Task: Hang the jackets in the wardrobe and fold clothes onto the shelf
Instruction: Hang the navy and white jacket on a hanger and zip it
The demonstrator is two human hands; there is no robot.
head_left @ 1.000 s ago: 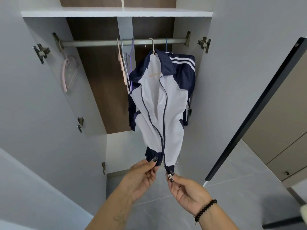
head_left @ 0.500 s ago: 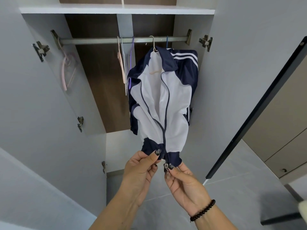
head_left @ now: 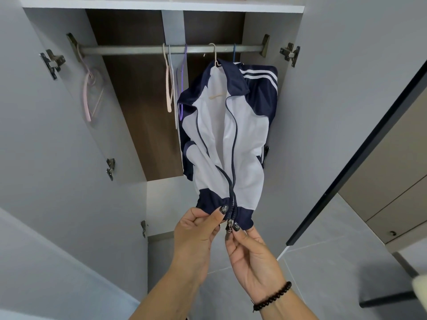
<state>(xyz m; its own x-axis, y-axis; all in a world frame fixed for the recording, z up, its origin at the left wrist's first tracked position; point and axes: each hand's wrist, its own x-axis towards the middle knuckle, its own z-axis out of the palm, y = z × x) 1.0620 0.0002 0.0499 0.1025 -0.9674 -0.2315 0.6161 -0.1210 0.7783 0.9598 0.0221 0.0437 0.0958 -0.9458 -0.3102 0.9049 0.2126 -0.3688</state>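
Both forearms reach up and forward, hands close together, nearly touching. The left hand (head_left: 196,229) has its thumb and curled fingers pinching the jacket hem (head_left: 212,204), palm turned inward. The right hand (head_left: 251,255), a bead bracelet (head_left: 272,296) on its wrist, pinches the zip pull (head_left: 230,224) between thumb and forefinger.
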